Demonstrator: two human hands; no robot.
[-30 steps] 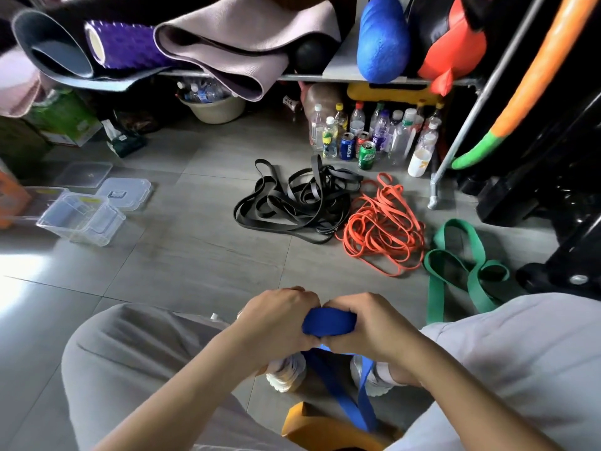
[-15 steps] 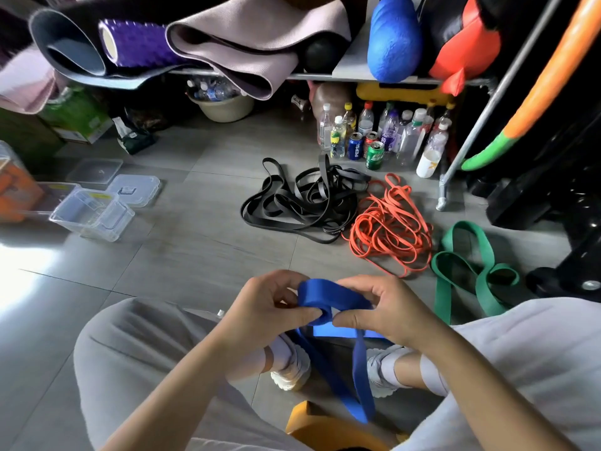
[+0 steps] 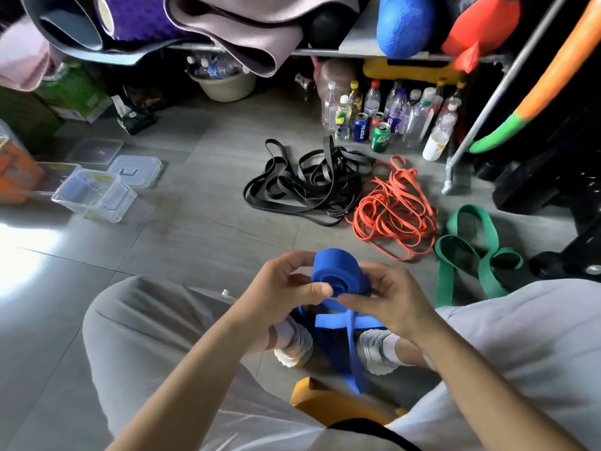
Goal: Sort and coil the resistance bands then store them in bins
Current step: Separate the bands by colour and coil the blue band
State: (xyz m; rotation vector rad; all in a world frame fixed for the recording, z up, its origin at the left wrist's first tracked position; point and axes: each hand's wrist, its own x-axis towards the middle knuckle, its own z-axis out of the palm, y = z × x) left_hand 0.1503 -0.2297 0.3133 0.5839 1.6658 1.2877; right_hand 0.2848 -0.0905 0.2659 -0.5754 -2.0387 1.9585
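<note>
A wide blue resistance band (image 3: 338, 273) is partly rolled into a coil between my hands, its loose end trailing down between my shoes. My left hand (image 3: 286, 281) pinches the coil's left side and my right hand (image 3: 387, 297) grips its right side. On the floor ahead lie a tangle of black bands (image 3: 305, 187), a heap of thin orange bands (image 3: 395, 213) and a green band (image 3: 468, 252) at the right. A clear plastic bin (image 3: 94, 195) stands open at the left.
Two clear lids (image 3: 135, 167) lie beside the bin. Bottles and cans (image 3: 380, 118) cluster under a rack holding rolled mats (image 3: 227, 24). A metal rack leg (image 3: 450, 180) and dark equipment stand at the right. A yellow stool (image 3: 325, 402) sits beneath me.
The blue coil has grown and risen from down between my knees. My hands have turned so the spiral end faces me, and the trailing loose band is shorter.
</note>
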